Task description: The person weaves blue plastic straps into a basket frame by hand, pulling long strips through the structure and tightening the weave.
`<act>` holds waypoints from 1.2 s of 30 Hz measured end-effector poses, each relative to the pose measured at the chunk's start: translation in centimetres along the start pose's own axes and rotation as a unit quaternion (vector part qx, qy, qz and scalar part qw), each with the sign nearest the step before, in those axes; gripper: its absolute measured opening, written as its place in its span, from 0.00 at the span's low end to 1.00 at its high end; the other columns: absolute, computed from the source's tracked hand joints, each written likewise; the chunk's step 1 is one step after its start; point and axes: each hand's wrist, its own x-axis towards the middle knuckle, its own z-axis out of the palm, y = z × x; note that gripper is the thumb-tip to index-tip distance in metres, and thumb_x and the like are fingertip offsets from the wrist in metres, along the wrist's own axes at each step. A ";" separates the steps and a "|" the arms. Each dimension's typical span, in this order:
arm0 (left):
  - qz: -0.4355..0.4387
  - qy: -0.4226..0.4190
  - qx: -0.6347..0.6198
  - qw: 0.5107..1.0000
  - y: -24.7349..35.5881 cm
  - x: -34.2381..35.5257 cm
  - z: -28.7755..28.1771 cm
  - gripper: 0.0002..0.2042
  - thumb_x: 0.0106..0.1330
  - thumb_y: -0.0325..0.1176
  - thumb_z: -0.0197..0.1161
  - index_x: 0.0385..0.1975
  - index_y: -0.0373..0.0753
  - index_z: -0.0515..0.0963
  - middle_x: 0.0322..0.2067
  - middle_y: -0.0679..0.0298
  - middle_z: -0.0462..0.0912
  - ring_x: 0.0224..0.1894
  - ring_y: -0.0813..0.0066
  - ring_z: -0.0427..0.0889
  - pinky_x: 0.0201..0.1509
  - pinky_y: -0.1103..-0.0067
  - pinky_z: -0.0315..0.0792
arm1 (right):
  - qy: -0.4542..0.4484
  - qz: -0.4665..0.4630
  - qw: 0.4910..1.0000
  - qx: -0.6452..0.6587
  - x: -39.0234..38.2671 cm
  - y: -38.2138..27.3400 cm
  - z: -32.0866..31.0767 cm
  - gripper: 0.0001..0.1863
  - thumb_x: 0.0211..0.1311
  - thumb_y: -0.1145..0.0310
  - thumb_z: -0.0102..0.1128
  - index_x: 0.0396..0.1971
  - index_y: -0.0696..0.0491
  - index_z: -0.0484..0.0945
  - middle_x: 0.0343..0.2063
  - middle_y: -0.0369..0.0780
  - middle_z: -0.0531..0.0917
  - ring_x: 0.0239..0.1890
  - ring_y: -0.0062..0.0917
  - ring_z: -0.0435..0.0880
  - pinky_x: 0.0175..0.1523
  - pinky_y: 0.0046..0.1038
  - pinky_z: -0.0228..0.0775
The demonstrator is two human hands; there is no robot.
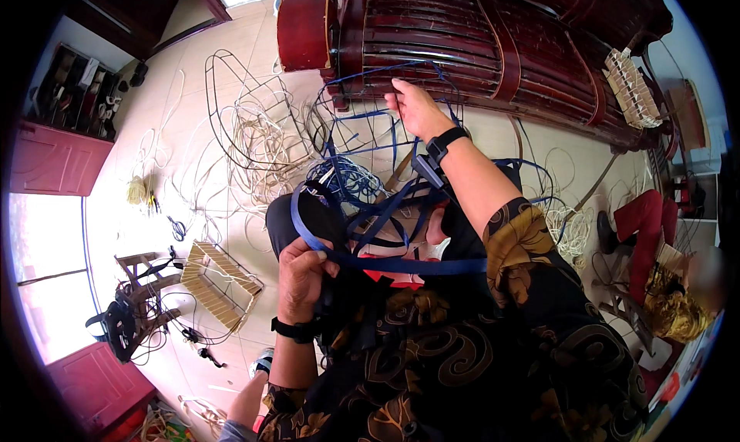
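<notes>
My left hand [302, 268] is closed around a flat blue strip [401, 265] that runs right across my lap and loops up on the left. My right hand [417, 107] reaches forward and grips the top of a dark wire frame [351, 122] laced with blue strips. A tangle of blue strips [351, 181] hangs between the two hands. Both wrists carry black bands.
A dark red wooden bench [462, 33] stands just beyond the frame. Bare wire frames [235, 107] and loose pale cord [262, 145] lie on the tiled floor. A half-woven tan basket [220, 284] sits left. Scissors [176, 228] lie nearby. Another person [655, 280] sits at right.
</notes>
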 end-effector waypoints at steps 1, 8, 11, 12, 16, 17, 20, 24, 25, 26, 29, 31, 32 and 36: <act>0.004 -0.007 0.001 1.000 0.0 0.1 -0.3 0.07 0.54 0.23 0.56 0.30 0.28 0.77 0.22 0.57 0.76 0.21 0.68 0.76 0.28 0.73 0.72 | 0.054 0.026 0.997 -0.041 -0.9 0.0 0.6 0.18 0.67 0.53 0.56 0.47 0.50 0.76 0.23 0.32 0.78 0.19 0.16 0.69 0.23 0.20 0.56; 0.020 -0.044 -0.023 0.999 0.0 0.3 -1.2 0.08 0.54 0.22 0.56 0.32 0.27 0.78 0.28 0.55 0.79 0.24 0.66 0.79 0.31 0.73 0.75 | 0.086 -0.042 0.993 -0.071 -8.5 3.1 0.2 0.18 0.71 0.57 0.48 0.39 0.55 0.81 0.13 0.25 0.56 0.16 0.13 0.51 0.22 0.20 0.43; 0.019 -0.062 -0.006 0.998 0.0 0.5 -1.8 0.07 0.55 0.24 0.56 0.30 0.28 0.76 0.29 0.53 0.77 0.24 0.65 0.78 0.30 0.72 0.74 | 0.056 -0.071 0.996 -0.002 -11.6 5.2 -1.0 0.16 0.65 0.56 0.54 0.24 0.52 0.79 0.15 0.27 0.62 0.20 0.13 0.56 0.27 0.21 0.47; 0.018 -0.063 -0.008 0.998 0.0 0.4 -1.7 0.07 0.55 0.24 0.56 0.30 0.28 0.76 0.29 0.53 0.77 0.24 0.65 0.78 0.30 0.72 0.74 | 0.040 -0.079 0.996 0.009 -12.6 5.4 -1.4 0.17 0.64 0.56 0.54 0.21 0.51 0.76 0.15 0.27 0.61 0.19 0.14 0.56 0.27 0.22 0.46; 0.021 -0.101 -0.003 0.995 -0.1 0.3 -1.5 0.07 0.55 0.25 0.57 0.31 0.28 0.76 0.28 0.53 0.77 0.24 0.65 0.78 0.30 0.72 0.74 | 0.020 -0.073 0.997 -0.004 -16.2 5.0 -3.5 0.23 0.64 0.51 0.55 0.14 0.48 0.65 0.13 0.29 0.61 0.17 0.17 0.55 0.26 0.23 0.45; 0.023 -0.119 -0.001 0.993 -0.3 0.2 -1.5 0.07 0.55 0.25 0.57 0.31 0.28 0.76 0.28 0.53 0.77 0.24 0.66 0.78 0.30 0.73 0.74 | 0.037 -0.051 0.998 -0.018 -17.2 4.5 -4.0 0.23 0.64 0.50 0.55 0.14 0.48 0.65 0.13 0.29 0.62 0.17 0.17 0.55 0.26 0.23 0.45; 0.021 -0.121 0.013 0.992 -0.5 -0.3 -1.0 0.07 0.52 0.25 0.58 0.30 0.29 0.76 0.27 0.53 0.77 0.24 0.66 0.77 0.31 0.74 0.74 | 0.058 -0.008 0.997 -0.041 -20.1 2.6 -5.1 0.22 0.62 0.53 0.55 0.13 0.47 0.63 0.13 0.29 0.62 0.16 0.17 0.56 0.27 0.23 0.46; 0.026 -0.129 0.019 0.991 -1.1 -0.8 -0.1 0.07 0.52 0.26 0.58 0.29 0.30 0.75 0.27 0.54 0.76 0.23 0.68 0.76 0.30 0.75 0.72 | 0.046 -0.006 0.999 -0.016 -22.5 2.4 -7.3 0.17 0.59 0.61 0.54 0.13 0.48 0.63 0.13 0.29 0.62 0.17 0.17 0.57 0.27 0.23 0.47; 0.031 -0.127 0.020 0.991 -1.5 -1.0 0.0 0.06 0.53 0.26 0.58 0.29 0.31 0.75 0.27 0.54 0.76 0.23 0.68 0.75 0.29 0.75 0.71 | 0.053 -0.014 0.999 -0.001 -22.9 2.7 -7.7 0.17 0.59 0.61 0.54 0.13 0.48 0.63 0.13 0.29 0.62 0.18 0.17 0.58 0.27 0.22 0.47; 0.036 -0.126 0.021 0.991 -1.8 -1.2 0.1 0.06 0.54 0.27 0.58 0.29 0.31 0.74 0.26 0.55 0.76 0.22 0.69 0.74 0.28 0.75 0.71 | 0.059 -0.021 0.998 0.015 -23.4 3.0 -8.2 0.16 0.58 0.62 0.54 0.13 0.48 0.63 0.14 0.29 0.62 0.18 0.16 0.58 0.27 0.22 0.47; 0.057 -0.137 0.001 0.989 -2.7 -2.1 0.8 0.05 0.54 0.27 0.58 0.28 0.34 0.74 0.26 0.56 0.74 0.22 0.70 0.73 0.28 0.76 0.69 | 0.045 -0.088 0.994 0.052 -25.3 4.2 -9.8 0.17 0.60 0.67 0.52 0.12 0.49 0.62 0.14 0.30 0.63 0.19 0.15 0.58 0.27 0.21 0.48; 0.052 -0.145 -0.024 0.988 -3.1 -2.5 1.0 0.05 0.53 0.26 0.59 0.27 0.33 0.74 0.26 0.55 0.74 0.23 0.70 0.74 0.29 0.75 0.70 | 0.043 -0.118 0.989 0.076 -26.6 4.9 -10.9 0.18 0.60 0.67 0.51 0.12 0.49 0.61 0.14 0.30 0.62 0.19 0.16 0.59 0.27 0.22 0.50; 0.048 -0.148 -0.036 0.987 -3.3 -2.8 1.1 0.04 0.53 0.25 0.59 0.27 0.32 0.74 0.27 0.55 0.75 0.23 0.70 0.74 0.30 0.75 0.71 | 0.039 -0.124 0.988 0.078 -27.1 5.2 -11.6 0.17 0.60 0.67 0.51 0.12 0.49 0.62 0.14 0.30 0.62 0.19 0.16 0.59 0.27 0.22 0.51; 0.049 -0.168 -0.029 0.984 -3.7 -3.2 1.4 0.05 0.53 0.25 0.60 0.28 0.33 0.74 0.27 0.55 0.75 0.24 0.69 0.75 0.30 0.74 0.71 | -0.005 -0.140 0.980 0.138 -28.9 6.8 -13.6 0.16 0.61 0.67 0.50 0.14 0.49 0.63 0.15 0.30 0.63 0.19 0.17 0.60 0.27 0.22 0.51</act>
